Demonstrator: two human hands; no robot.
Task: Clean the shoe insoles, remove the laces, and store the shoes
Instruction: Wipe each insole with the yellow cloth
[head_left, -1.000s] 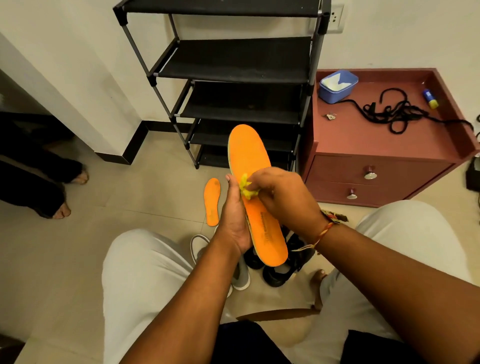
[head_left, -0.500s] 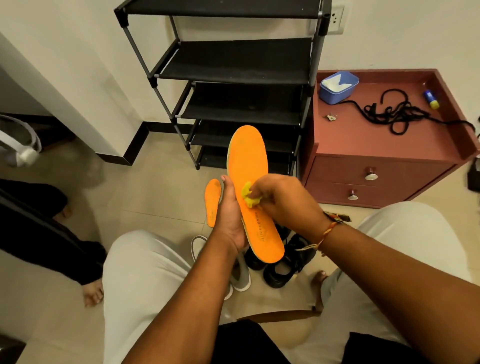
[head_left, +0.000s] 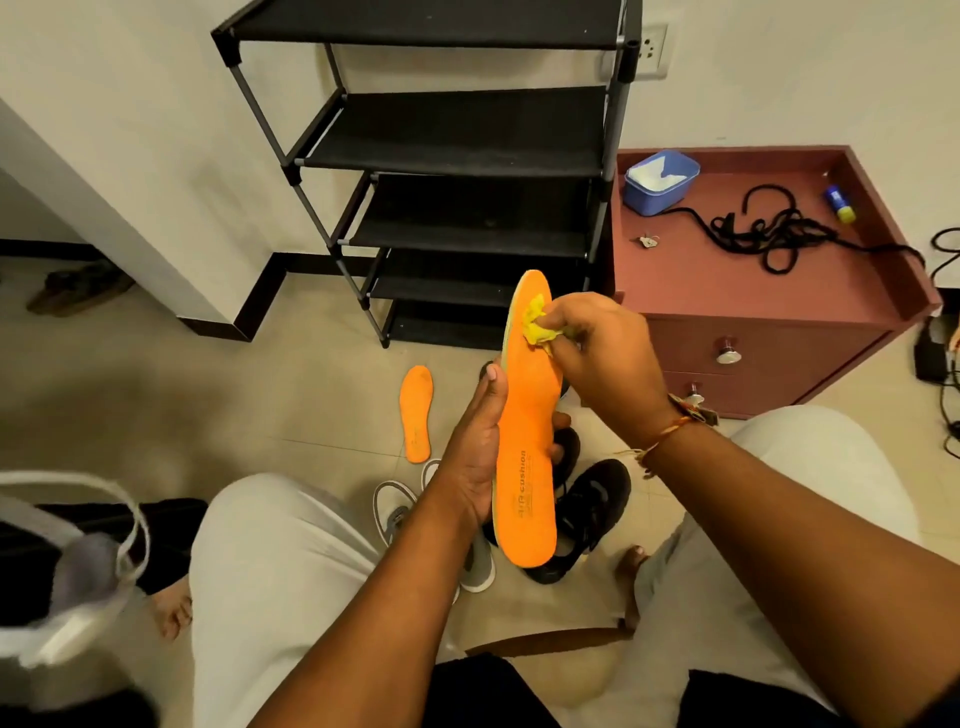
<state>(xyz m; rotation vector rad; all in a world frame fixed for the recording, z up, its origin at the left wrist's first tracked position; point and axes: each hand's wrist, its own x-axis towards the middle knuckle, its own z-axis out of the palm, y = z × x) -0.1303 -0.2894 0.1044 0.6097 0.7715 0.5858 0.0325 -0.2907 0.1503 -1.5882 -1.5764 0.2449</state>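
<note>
My left hand grips an orange insole upright by its left edge, fingers wrapped behind it. My right hand pinches a small yellow cloth and presses it on the insole's toe end. A second orange insole lies on the floor to the left. A black shoe and a grey and white shoe sit on the floor between my knees, partly hidden by my arms. Black laces lie tangled on the red cabinet top.
A black shoe rack with bare shelves stands against the wall ahead. Beside it is the red cabinet with a blue tub, a small blue bottle and a key. Another person's foot and a white object are at lower left.
My right hand has slid the yellow cloth from the insole's middle up to its toe end. The other person at the left has moved nearer, with a white object now in view.
</note>
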